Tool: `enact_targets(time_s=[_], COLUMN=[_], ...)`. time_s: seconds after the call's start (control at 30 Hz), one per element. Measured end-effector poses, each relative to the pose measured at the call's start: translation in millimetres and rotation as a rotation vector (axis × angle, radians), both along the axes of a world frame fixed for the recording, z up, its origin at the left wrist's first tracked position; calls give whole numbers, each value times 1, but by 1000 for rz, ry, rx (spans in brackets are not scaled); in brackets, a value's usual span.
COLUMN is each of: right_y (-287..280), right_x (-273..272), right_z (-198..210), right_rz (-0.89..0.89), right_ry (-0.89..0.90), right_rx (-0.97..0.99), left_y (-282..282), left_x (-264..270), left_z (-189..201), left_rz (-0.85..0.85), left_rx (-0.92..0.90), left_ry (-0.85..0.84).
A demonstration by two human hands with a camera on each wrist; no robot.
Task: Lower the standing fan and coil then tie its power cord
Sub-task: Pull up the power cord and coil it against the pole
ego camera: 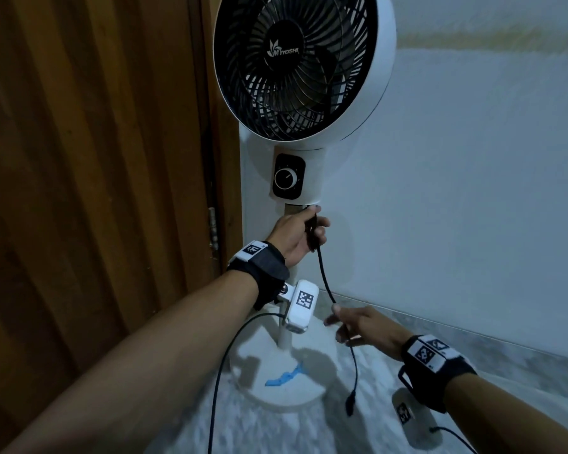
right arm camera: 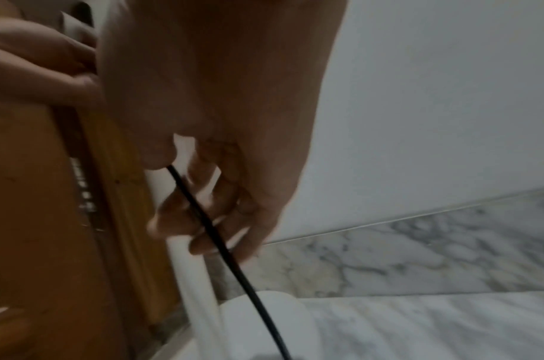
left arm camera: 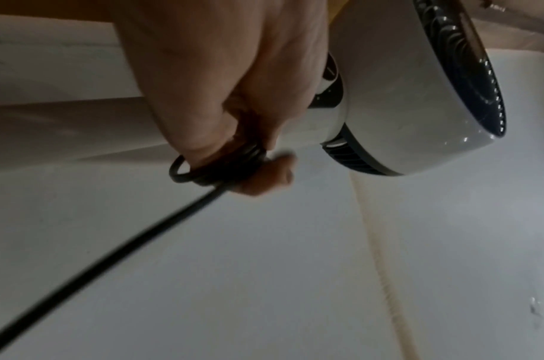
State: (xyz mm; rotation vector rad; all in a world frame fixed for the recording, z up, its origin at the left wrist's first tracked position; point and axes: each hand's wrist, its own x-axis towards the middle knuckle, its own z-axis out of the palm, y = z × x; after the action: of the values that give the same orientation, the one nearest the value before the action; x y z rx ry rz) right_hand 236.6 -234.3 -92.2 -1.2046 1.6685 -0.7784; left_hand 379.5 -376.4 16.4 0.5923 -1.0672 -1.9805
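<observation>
While your left hand (ego camera: 297, 234) grips the small coil (left arm camera: 216, 168) of power cord (ego camera: 325, 280) just below the control knob (ego camera: 287, 178) of the standing fan (ego camera: 295, 67), the loose cord runs down and to the right from it. It passes through the loosely curled fingers of your right hand (ego camera: 363, 324), which I judge pinches it lightly. The plug end (ego camera: 351, 403) hangs lower, beside the fan base (ego camera: 276, 388), so the right hand is nearer to the remaining length.

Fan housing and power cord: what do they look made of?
Fan housing: likely moulded plastic, white, smooth, with a soft sheen on its curved rim. Power cord: probably rubber or PVC sheathing, black and matte; it bends freely and coils in the left hand.
</observation>
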Motion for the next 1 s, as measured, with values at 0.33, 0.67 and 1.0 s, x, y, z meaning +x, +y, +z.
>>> enact_targets(time_s=[0.33,0.67,1.0], right_y=[-53,-49,-28], right_x=[-29,16,42], right_z=[54,131,99], right_rz=[-553,-413,-288], right_ry=[-140,-367,9], right_rx=[-221,-530,-587], left_y=[-5,-6,-8], left_x=[3,-6,-1], left_z=[-5,-11,-4], left_rz=[18,12,15], left_rx=[-330,-315,-115], left_ry=[-386,-429,-244])
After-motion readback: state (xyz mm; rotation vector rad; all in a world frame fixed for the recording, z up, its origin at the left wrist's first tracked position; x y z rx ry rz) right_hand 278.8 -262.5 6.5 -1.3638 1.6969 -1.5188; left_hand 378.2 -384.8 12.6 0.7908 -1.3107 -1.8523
